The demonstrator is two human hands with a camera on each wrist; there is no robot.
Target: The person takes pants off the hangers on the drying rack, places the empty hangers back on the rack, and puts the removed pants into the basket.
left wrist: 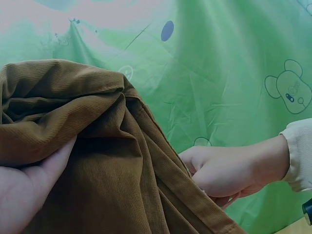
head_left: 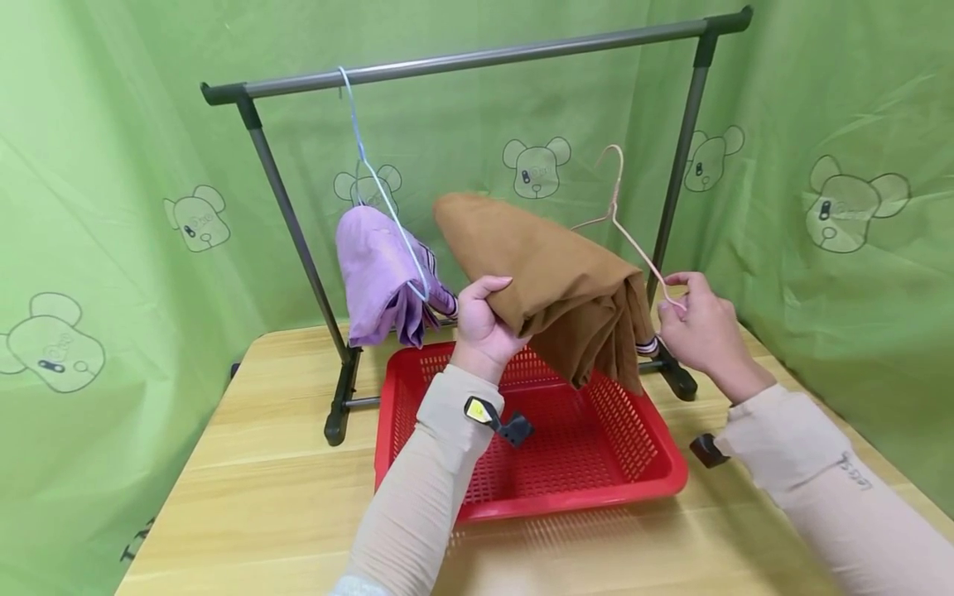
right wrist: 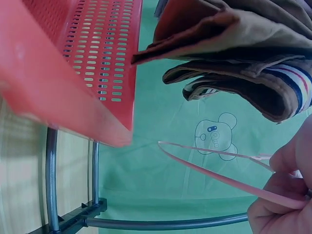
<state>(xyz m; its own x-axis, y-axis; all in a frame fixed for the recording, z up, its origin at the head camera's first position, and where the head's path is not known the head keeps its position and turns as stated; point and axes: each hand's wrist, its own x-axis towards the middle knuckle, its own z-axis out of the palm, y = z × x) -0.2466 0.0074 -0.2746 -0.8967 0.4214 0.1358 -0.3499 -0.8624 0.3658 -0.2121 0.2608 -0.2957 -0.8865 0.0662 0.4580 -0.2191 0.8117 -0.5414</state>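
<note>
My left hand (head_left: 488,323) grips a folded brown corduroy garment (head_left: 544,257), thumb on the near side and the other fingers hidden by cloth. Its folds hang over the red basket, and a striped trim (right wrist: 297,80) shows at its lower right end. With my right hand (head_left: 701,323) I pinch one corner of a pink wire hanger (head_left: 633,244). The hanger's hook points up, below the rail, and part of its far arm passes behind the brown cloth. In the left wrist view, the right hand (left wrist: 234,170) is just beyond the garment's edge.
A red plastic basket (head_left: 574,501) stands on the wooden table (head_left: 268,463) under my hands. Behind it rises a grey clothes rack (head_left: 484,58). A purple garment (head_left: 365,257) hangs at its left on a blue hanger (head_left: 383,194). Green curtain (head_left: 790,99) surrounds the table.
</note>
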